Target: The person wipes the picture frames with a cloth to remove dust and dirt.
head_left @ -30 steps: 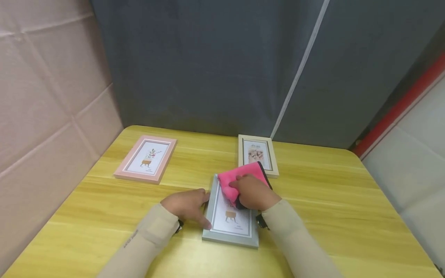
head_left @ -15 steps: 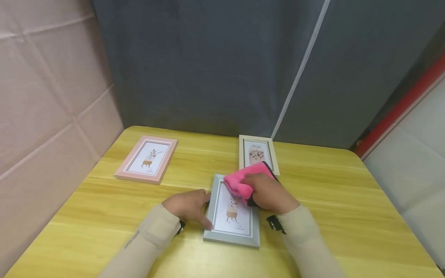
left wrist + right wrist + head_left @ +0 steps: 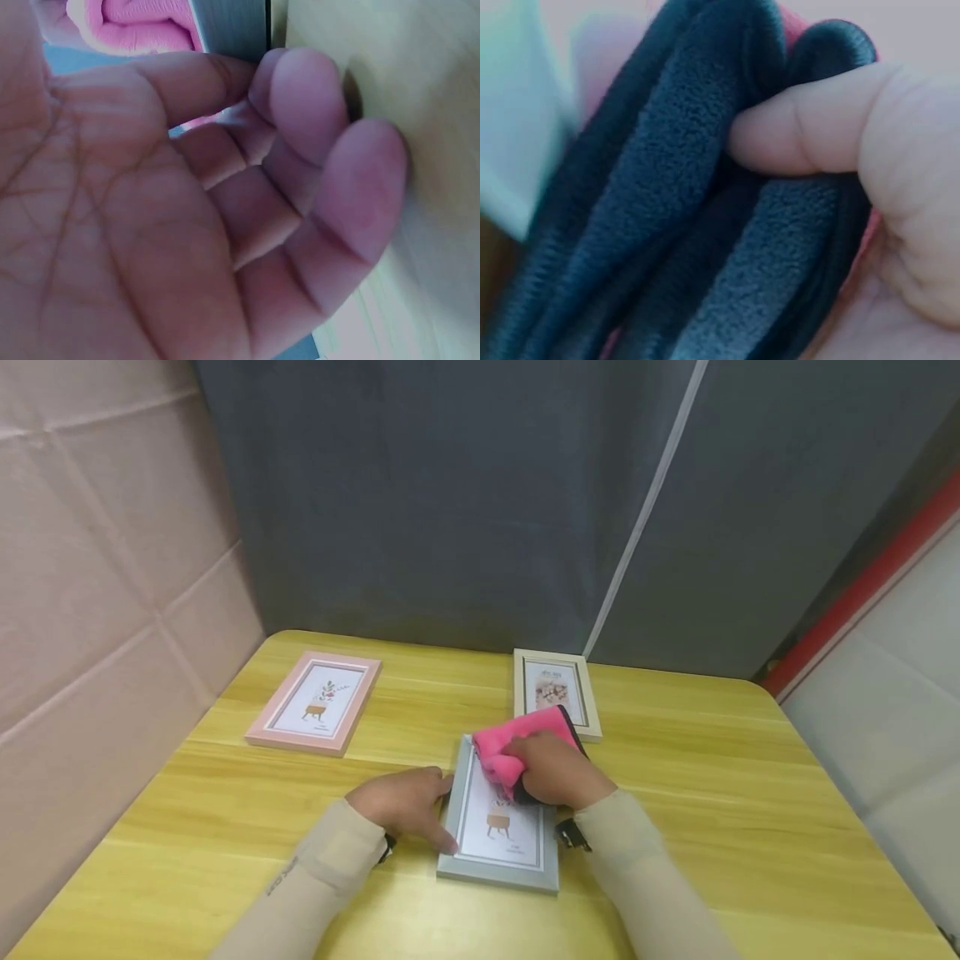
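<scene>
A person's right hand (image 3: 562, 770) is clamped on a soft pink cloth with dark grey edges (image 3: 536, 724). The cloth is folded up, and it sits on the top part of a flat, light grey picture frame (image 3: 497, 852). In the right wrist view, the thumb pokes into a dark, fuzzy fold.

The left hand (image 3: 405, 803) is apart from the right one. Its fingers bend loosely, and its thumb tip rests on the left edge of the grey frame.

The grey frame lies flat on a yellow wooden table (image 3: 712, 802), near the person. It has a drawing of a plant in a brown pot. A pink picture frame (image 3: 315, 703) lies far back on the left. A cream picture frame (image 3: 558, 687) lies behind the cloth. I cannot tell if the cloth touches it.
</scene>
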`<state>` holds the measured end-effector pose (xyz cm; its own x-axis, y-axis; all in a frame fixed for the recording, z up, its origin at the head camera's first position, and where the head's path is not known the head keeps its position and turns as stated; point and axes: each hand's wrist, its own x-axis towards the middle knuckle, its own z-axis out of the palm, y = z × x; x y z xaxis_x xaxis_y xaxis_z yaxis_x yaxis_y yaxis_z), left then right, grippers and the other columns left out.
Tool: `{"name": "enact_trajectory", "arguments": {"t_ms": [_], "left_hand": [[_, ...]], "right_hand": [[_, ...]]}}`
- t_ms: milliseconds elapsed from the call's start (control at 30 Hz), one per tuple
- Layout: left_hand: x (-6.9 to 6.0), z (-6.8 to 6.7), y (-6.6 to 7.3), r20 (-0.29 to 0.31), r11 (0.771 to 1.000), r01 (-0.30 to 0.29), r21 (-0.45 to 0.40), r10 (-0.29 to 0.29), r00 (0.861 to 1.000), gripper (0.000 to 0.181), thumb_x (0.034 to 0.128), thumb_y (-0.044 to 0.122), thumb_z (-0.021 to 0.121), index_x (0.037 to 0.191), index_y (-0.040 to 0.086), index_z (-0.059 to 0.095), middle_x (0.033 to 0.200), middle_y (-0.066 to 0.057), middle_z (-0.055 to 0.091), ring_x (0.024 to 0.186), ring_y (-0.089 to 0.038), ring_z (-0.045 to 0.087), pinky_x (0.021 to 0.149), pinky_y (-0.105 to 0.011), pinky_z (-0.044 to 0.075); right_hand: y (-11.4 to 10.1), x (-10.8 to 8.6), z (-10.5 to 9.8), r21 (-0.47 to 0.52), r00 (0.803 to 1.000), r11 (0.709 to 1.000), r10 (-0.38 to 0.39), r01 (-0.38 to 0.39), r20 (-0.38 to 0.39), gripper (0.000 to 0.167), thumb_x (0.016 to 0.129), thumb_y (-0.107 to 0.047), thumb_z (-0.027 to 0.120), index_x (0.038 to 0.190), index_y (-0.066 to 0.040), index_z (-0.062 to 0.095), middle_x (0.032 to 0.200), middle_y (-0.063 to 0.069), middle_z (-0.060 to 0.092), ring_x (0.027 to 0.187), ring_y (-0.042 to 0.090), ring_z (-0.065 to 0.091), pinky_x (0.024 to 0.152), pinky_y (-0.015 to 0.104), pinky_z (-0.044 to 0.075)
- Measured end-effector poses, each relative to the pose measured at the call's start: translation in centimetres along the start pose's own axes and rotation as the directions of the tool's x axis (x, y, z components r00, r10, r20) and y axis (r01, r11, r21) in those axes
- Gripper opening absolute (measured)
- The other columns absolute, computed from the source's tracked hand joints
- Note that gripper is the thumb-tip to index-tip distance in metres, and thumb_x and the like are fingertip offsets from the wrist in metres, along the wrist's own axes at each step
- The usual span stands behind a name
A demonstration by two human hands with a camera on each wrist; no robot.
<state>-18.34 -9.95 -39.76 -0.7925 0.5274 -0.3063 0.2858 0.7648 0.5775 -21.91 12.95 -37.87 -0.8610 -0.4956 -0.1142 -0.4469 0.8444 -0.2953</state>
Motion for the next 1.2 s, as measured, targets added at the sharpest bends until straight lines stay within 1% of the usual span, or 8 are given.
{"name": "enact_trajectory", "arguments": {"t_ms": [200, 300, 400, 500, 633, 967, 1067, 1200], "left_hand": [[0.1, 0.1, -0.1, 0.001, 1.000, 0.005, 0.006, -0.005, 1.000, 0.081, 0.0629, 0.034, 0.093, 0.130, 0.005, 0.060, 0.095, -0.003, 0.057, 0.081, -0.019, 0.054, 0.076, -0.038, 0.049], [0.0, 0.1, 0.0, -0.002, 1.000, 0.002, 0.001, -0.002, 1.000, 0.080, 0.0625, 0.034, 0.093, 0.130, 0.005, 0.060, 0.094, -0.003, 0.056, 0.080, -0.019, 0.054, 0.075, -0.037, 0.049], [0.0, 0.1, 0.0, -0.012, 1.000, 0.000, 0.004, 0.000, 1.000, 0.078, 0.0615, 0.033, 0.094, 0.127, 0.006, 0.061, 0.093, -0.003, 0.056, 0.079, -0.020, 0.054, 0.074, -0.037, 0.049], [-0.1, 0.0, 0.0, -0.021, 1.000, 0.011, 0.014, -0.011, 1.000, 0.076, 0.0607, 0.033, 0.094, 0.124, 0.006, 0.062, 0.093, -0.004, 0.057, 0.078, -0.020, 0.054, 0.074, -0.037, 0.049], [-0.2, 0.0, 0.0, -0.015, 1.000, 0.013, 0.022, -0.012, 1.000, 0.080, 0.0612, 0.034, 0.094, 0.129, 0.005, 0.061, 0.094, -0.003, 0.057, 0.079, -0.019, 0.054, 0.075, -0.037, 0.049], [-0.4, -0.3, -0.2, -0.015, 1.000, 0.024, 0.006, -0.024, 1.000, 0.074, 0.0631, 0.032, 0.094, 0.125, 0.007, 0.063, 0.096, -0.003, 0.059, 0.082, -0.019, 0.054, 0.080, -0.038, 0.049], [-0.3, -0.3, -0.2, -0.005, 1.000, 0.019, 0.023, -0.019, 1.000, 0.078, 0.0640, 0.036, 0.093, 0.128, 0.005, 0.062, 0.096, -0.003, 0.058, 0.082, -0.019, 0.054, 0.079, -0.038, 0.049], [0.0, -0.2, -0.2, 0.011, 1.000, 0.019, 0.020, -0.019, 1.000, 0.081, 0.0643, 0.038, 0.092, 0.132, 0.005, 0.060, 0.096, -0.002, 0.057, 0.081, -0.019, 0.054, 0.077, -0.037, 0.049]], "right_hand": [[-0.9, 0.3, 0.5, 0.031, 0.999, 0.999, -0.035, 0.035, -0.003, 0.034, 0.087, -0.004, 0.069, 0.118, -0.018, 0.073, 0.121, 0.002, 0.067, 0.114, 0.024, 0.057, 0.105, 0.042, 0.042], [-0.5, -0.8, -0.1, 0.026, 0.997, 0.998, -0.053, 0.054, -0.048, 0.025, 0.085, -0.003, 0.070, 0.105, -0.018, 0.073, 0.102, -0.003, 0.067, 0.097, 0.020, 0.059, 0.095, 0.038, 0.047], [0.4, -1.9, -0.7, -0.017, 0.996, 1.000, -0.014, 0.012, -0.093, 0.018, 0.085, -0.004, 0.073, 0.092, -0.019, 0.070, 0.084, -0.007, 0.061, 0.082, 0.017, 0.055, 0.085, 0.035, 0.047], [1.3, -2.4, -1.1, -0.026, 0.993, 0.998, 0.054, -0.057, -0.100, 0.012, 0.085, -0.006, 0.073, 0.088, -0.017, 0.069, 0.078, -0.005, 0.059, 0.078, 0.017, 0.054, 0.081, 0.035, 0.047], [1.6, -2.1, -0.8, 0.014, 0.997, 0.998, 0.059, -0.059, -0.052, 0.012, 0.085, -0.002, 0.069, 0.087, -0.014, 0.068, 0.076, -0.001, 0.057, 0.076, 0.019, 0.053, 0.077, 0.035, 0.046], [-1.1, 1.0, 0.1, -0.069, 1.000, 0.998, 0.014, -0.014, 0.012, 0.032, 0.089, -0.008, 0.067, 0.120, -0.014, 0.072, 0.110, 0.003, 0.068, 0.101, 0.023, 0.058, 0.101, 0.040, 0.045], [-1.4, 1.4, 0.2, -0.057, 1.000, 0.998, 0.008, -0.007, 0.019, 0.033, 0.089, -0.008, 0.066, 0.122, -0.014, 0.071, 0.116, 0.004, 0.067, 0.106, 0.024, 0.057, 0.104, 0.041, 0.043], [-1.0, 1.0, 0.2, -0.003, 0.999, 0.999, -0.034, 0.034, -0.020, 0.026, 0.088, -0.005, 0.067, 0.112, -0.014, 0.073, 0.109, 0.002, 0.067, 0.101, 0.021, 0.059, 0.101, 0.040, 0.045]]}}
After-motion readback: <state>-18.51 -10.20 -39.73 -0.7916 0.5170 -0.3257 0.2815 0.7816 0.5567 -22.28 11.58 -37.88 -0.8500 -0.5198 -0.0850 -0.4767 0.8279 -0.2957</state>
